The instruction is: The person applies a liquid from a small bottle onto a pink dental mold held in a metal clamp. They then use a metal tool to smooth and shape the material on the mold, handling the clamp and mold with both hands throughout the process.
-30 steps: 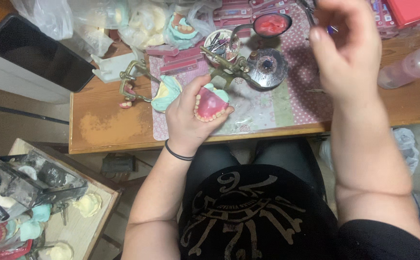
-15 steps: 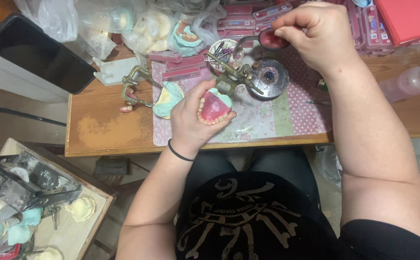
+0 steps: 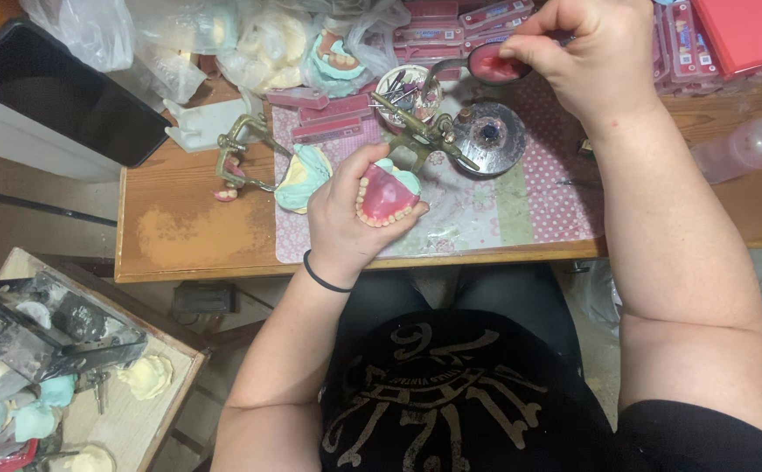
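**Denture model cupped in left hand, right hand at the wax dish**

Held above the front edge of the worktop (image 3: 180, 236): a pink denture model (image 3: 387, 194) with a curved row of pale teeth, seated on a mint-green cast. Wrapped by the left hand (image 3: 350, 214), fingers (image 3: 339, 175) curled round its far side and thumb along the near side, teeth arch facing up and toward the camera. Black band round that wrist.

Raised over the back of the worktop: the right hand (image 3: 595, 57), fingers (image 3: 529, 48) pressed together in a pinch on a thin tool, mostly hidden, its tip over a small round dish (image 3: 490, 65) filled with glossy red-pink wax.

Just beside the dish, a small round cup (image 3: 407, 92) crowded with thin metal instruments. Next to it a dark round metal burner-like base (image 3: 490, 135) with a brass articulator (image 3: 416, 135) lying across. On the patterned mat (image 3: 529, 205), a second mint-green cast (image 3: 298, 179) just left of the held model, and another brass articulator (image 3: 241, 162) with a pink piece on bare wood. Behind, clear plastic bags (image 3: 267, 48) holding cream and green plaster casts, and stacked flat pink tooth cards (image 3: 459, 22). At far right, a clear plastic bottle (image 3: 744, 149) lying on its side. At lower left, a wooden tray (image 3: 136, 411) with more pale casts and dark metal parts.
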